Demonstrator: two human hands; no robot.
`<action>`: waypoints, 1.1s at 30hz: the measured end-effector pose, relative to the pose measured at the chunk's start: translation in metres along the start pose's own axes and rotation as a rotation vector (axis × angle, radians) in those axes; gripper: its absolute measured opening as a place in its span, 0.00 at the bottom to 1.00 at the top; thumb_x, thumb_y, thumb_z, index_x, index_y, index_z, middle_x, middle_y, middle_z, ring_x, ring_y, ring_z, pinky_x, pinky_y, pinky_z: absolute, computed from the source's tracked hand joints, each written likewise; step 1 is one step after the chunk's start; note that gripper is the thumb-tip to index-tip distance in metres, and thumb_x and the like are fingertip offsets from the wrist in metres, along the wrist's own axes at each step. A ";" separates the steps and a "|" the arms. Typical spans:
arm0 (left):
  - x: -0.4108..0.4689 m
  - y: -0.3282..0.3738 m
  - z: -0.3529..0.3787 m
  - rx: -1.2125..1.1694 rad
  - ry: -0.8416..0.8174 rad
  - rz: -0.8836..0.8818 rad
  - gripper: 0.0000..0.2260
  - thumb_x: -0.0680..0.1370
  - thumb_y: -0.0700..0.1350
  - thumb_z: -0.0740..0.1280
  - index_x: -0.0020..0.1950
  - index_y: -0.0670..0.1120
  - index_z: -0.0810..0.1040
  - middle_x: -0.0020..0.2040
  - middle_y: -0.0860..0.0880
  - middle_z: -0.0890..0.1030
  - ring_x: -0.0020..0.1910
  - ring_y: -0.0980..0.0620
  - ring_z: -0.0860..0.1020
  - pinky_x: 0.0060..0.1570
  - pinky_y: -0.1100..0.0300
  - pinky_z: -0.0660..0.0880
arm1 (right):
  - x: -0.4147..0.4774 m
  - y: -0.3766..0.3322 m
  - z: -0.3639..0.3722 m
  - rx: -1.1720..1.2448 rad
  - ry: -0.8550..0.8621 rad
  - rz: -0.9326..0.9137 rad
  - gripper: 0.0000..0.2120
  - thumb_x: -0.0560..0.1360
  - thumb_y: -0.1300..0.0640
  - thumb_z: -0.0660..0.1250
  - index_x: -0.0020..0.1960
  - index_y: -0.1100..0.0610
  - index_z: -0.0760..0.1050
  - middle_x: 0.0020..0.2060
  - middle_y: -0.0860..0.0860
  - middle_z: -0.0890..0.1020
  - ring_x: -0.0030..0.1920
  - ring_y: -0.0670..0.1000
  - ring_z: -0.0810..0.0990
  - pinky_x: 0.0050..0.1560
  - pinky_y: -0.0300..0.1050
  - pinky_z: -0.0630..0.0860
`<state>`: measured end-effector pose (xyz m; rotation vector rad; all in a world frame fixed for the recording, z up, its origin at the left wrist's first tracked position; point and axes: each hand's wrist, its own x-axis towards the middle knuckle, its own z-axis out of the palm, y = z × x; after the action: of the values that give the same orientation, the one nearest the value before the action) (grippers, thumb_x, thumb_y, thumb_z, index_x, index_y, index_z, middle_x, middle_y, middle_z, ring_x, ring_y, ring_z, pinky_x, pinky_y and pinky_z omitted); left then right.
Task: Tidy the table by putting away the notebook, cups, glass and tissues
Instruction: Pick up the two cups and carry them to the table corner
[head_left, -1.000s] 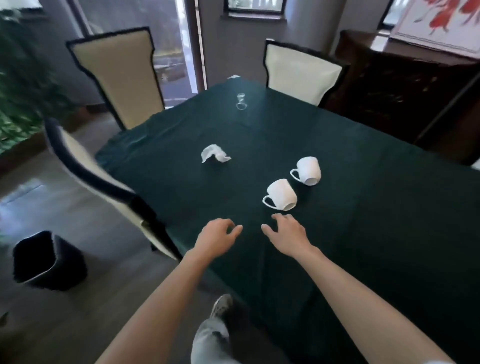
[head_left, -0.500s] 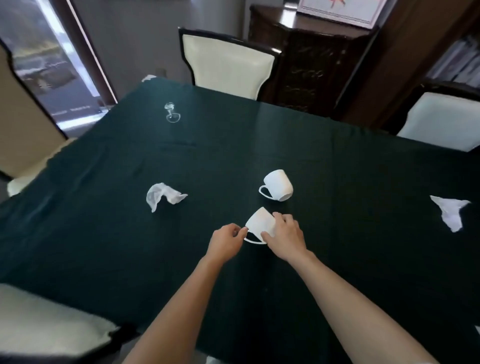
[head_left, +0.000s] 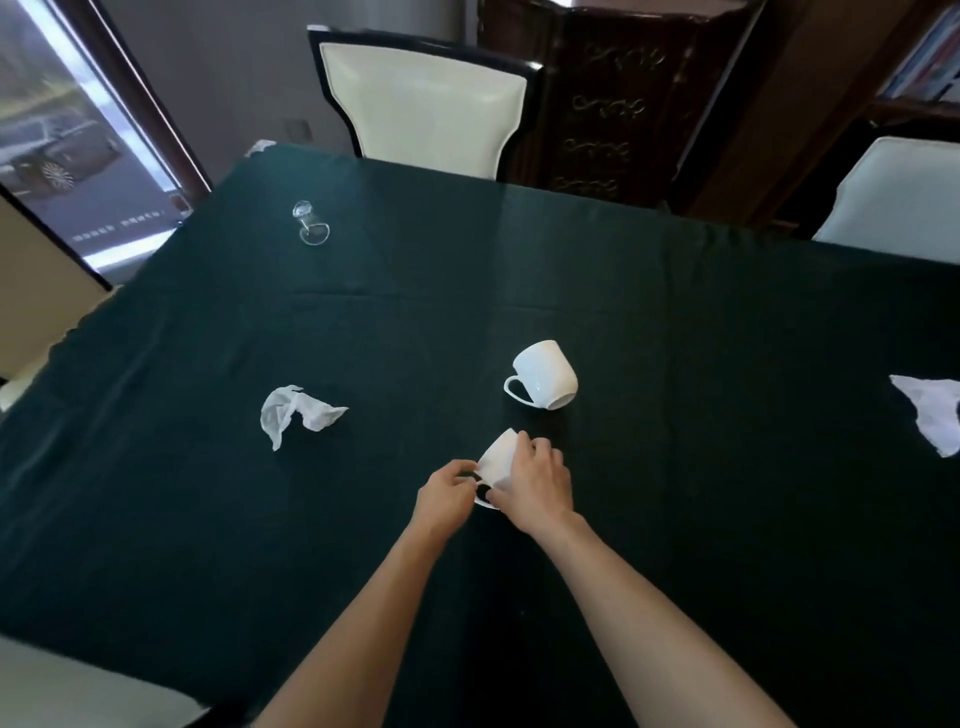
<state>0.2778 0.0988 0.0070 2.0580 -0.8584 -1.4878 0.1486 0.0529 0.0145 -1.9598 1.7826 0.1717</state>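
Both my hands are on the near white cup, which lies tipped on the dark green tablecloth. My right hand wraps over its body. My left hand pinches it at the handle side. A second white cup lies on its side just beyond. One crumpled tissue sits to the left, another tissue at the right edge. A small clear glass lies tipped at the far left of the table. No notebook is in view.
A cream chair stands at the far side, another chair at the right. A dark carved cabinet is behind them. A pale chair seat is at the near left. A window is at the left.
My hands reached forward from the table's near edge and closed on the near cup. My view shifted right and closer, bringing the right tissue into sight.
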 end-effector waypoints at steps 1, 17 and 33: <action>0.000 0.001 0.001 0.005 0.019 -0.001 0.21 0.78 0.39 0.58 0.67 0.50 0.81 0.42 0.46 0.81 0.37 0.54 0.75 0.41 0.59 0.74 | 0.003 0.001 0.002 -0.005 0.011 -0.009 0.42 0.72 0.43 0.75 0.76 0.59 0.60 0.69 0.58 0.71 0.67 0.60 0.72 0.65 0.52 0.73; -0.016 0.019 -0.008 -0.284 0.135 -0.048 0.14 0.84 0.51 0.63 0.53 0.45 0.86 0.43 0.51 0.85 0.43 0.51 0.80 0.50 0.54 0.79 | -0.009 0.025 -0.022 0.497 0.066 -0.083 0.41 0.58 0.37 0.80 0.64 0.54 0.72 0.58 0.49 0.80 0.58 0.53 0.80 0.56 0.46 0.76; -0.021 -0.009 -0.038 -0.495 0.046 0.022 0.15 0.86 0.46 0.62 0.54 0.42 0.87 0.56 0.41 0.87 0.58 0.41 0.85 0.55 0.45 0.85 | -0.026 -0.001 0.012 0.698 -0.020 -0.202 0.43 0.56 0.53 0.85 0.68 0.47 0.72 0.60 0.45 0.75 0.59 0.45 0.76 0.59 0.41 0.75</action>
<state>0.3115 0.1206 0.0267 1.6999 -0.4331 -1.4571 0.1481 0.0819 0.0147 -1.5867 1.3584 -0.4406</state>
